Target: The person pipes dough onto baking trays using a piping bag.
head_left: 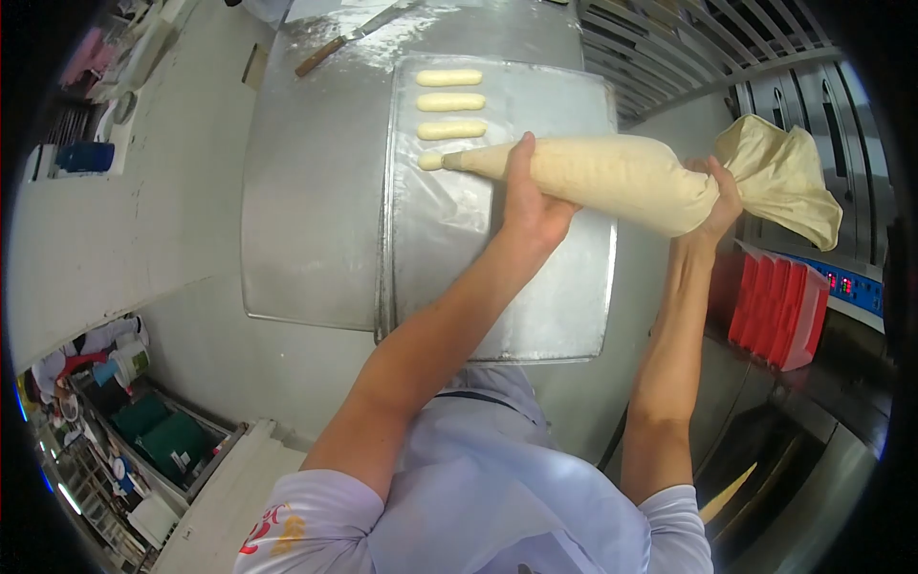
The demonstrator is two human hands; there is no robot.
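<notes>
A full cloth piping bag (pixel 612 177) lies across the view above a metal baking tray (pixel 555 316). My left hand (pixel 537 206) is wrapped around its front part, behind the nozzle (pixel 452 162). My right hand (pixel 719 199) grips the twisted neck at the rear, and the loose end of the bag flares out beyond it. At the nozzle tip is a short blob of pale batter (pixel 430 162), touching the tray. Above it on the tray sit three longer piped strips, the nearest being this strip (pixel 452 128).
The tray rests on a metal table (pixel 306 210). A knife with a wooden handle (pixel 321 55) lies near white flour (pixel 368 43) at the far side. To the right are red plastic bins (pixel 776 306), a blue control panel (pixel 851 285) and a metal rack (pixel 708 38).
</notes>
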